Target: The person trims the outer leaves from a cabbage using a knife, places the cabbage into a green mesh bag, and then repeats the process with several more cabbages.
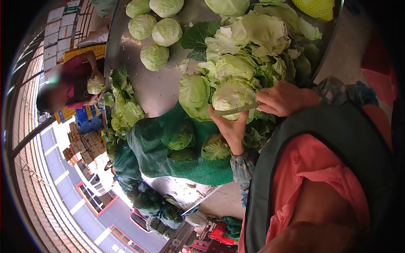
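A pale green cabbage [233, 95] lies among loose leaves in front of me. My left hand [232, 130] grips its near side, thumb on one side and fingers on the other. Closed around a handle that its fingers mostly hide, my right hand [283, 99] holds a knife [236, 110]. The thin curved blade runs across the near side of the cabbage, close to my left fingertips. Another whole cabbage [194, 95] touches the leaf heap on the left. Torn outer leaves [263, 36] are piled beyond the cabbage.
Several trimmed cabbages [154, 57] sit on the metal table [158, 90]. A green mesh sack [147, 147] with cabbages lies at the near edge. Across the table, a person [76, 80] holds a cabbage [95, 84]. A yellow net [316, 8] lies at the far right.
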Tool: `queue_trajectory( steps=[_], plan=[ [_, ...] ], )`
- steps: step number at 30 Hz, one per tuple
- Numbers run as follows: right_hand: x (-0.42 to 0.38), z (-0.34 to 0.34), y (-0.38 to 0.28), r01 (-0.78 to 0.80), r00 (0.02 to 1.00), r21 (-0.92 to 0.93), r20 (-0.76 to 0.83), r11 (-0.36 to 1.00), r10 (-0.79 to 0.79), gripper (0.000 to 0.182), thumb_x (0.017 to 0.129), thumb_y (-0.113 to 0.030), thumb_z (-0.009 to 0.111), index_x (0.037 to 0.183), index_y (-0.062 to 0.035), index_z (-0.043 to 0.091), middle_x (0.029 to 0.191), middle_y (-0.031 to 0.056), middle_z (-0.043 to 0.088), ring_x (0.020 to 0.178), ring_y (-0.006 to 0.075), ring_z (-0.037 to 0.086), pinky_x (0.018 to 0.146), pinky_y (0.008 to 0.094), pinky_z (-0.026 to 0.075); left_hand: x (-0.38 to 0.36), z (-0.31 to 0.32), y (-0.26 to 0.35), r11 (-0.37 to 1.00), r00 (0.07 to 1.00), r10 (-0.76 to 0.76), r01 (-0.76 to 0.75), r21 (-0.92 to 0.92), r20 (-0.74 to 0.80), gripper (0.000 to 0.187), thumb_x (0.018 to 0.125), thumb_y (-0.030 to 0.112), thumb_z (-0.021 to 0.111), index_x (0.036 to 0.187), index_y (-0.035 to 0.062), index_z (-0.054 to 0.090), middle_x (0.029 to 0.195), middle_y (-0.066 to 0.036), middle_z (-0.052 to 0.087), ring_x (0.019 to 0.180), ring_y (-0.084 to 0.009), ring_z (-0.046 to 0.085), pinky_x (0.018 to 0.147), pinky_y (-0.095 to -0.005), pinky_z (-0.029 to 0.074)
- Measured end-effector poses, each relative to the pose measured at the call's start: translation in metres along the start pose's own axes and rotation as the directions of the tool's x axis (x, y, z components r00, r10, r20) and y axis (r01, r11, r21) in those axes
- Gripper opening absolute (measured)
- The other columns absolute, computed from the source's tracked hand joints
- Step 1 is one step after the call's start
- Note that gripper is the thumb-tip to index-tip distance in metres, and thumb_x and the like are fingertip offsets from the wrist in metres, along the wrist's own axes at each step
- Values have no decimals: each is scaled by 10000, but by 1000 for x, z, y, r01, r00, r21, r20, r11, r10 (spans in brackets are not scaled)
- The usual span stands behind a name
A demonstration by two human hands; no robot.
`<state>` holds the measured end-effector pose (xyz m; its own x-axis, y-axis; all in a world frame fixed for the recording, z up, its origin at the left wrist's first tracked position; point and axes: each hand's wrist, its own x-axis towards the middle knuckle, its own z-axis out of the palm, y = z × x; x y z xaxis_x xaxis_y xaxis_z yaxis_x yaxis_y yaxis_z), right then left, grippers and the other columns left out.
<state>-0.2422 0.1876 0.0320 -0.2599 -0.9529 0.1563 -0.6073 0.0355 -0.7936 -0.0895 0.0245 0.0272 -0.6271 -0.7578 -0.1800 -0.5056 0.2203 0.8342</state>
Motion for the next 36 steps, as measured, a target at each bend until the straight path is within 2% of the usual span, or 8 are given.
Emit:
queue_trajectory(
  steps=[6,9,12,18,22,25,32,36],
  plan=[
    [12,0,3,-13,1000,-49,23,999,14,301,951,-276,624,884,-27,470,704,173,628,608,396,634,530,495,486,2,7,-5,978,988,152,-147,150,-25,1104,631,325,922,1429,-90,280,1274,-257,465,1201,-386,490,1022,-471,414],
    [11,2,3,-41,999,-93,22,995,43,315,949,-284,628,880,-23,467,673,177,618,586,394,629,515,495,481,0,7,2,971,989,144,-135,198,-32,1087,637,323,914,1426,-88,290,1282,-278,456,1196,-411,478,1018,-489,408],
    [12,0,6,-46,998,-110,25,993,49,331,949,-293,630,868,-17,465,630,171,603,553,392,619,491,486,476,-3,10,10,954,984,165,-144,262,-59,991,662,265,906,1390,-97,340,1294,-242,482,1191,-335,529,1015,-421,441],
    [28,-6,13,-62,994,-150,81,987,75,352,953,-310,624,854,-1,487,575,157,586,520,382,611,472,472,473,-4,11,11,949,988,134,-107,295,-74,1031,669,279,909,1412,-117,313,1335,-259,463,1218,-344,521,1028,-418,435],
    [30,-5,8,-88,994,-182,47,979,98,346,960,-308,614,860,5,506,562,155,574,520,376,616,474,478,473,0,8,8,977,996,75,-63,206,-54,1039,681,292,904,1419,-121,301,1348,-265,455,1236,-349,505,1044,-424,421],
    [9,-11,15,-141,980,-210,111,967,167,344,960,-316,606,867,2,514,575,161,580,529,372,623,484,486,477,1,9,10,976,996,84,-77,204,-25,1044,683,299,903,1421,-124,297,1348,-265,454,1248,-344,491,1056,-430,408],
    [43,-10,47,-62,995,-129,68,990,71,268,961,-259,599,868,-14,541,619,201,584,603,418,614,556,517,472,-4,8,3,971,993,98,-81,225,-64,1063,668,280,913,1429,-120,289,1359,-263,435,1259,-332,474,1063,-429,399],
    [36,-14,58,-158,981,-157,87,975,173,282,971,-272,582,887,-3,558,640,207,593,630,421,615,584,504,477,-5,5,-8,987,995,97,-91,133,-36,1096,668,271,914,1456,-96,248,1386,-251,406,1269,-326,461,1069,-427,400]
  ],
)
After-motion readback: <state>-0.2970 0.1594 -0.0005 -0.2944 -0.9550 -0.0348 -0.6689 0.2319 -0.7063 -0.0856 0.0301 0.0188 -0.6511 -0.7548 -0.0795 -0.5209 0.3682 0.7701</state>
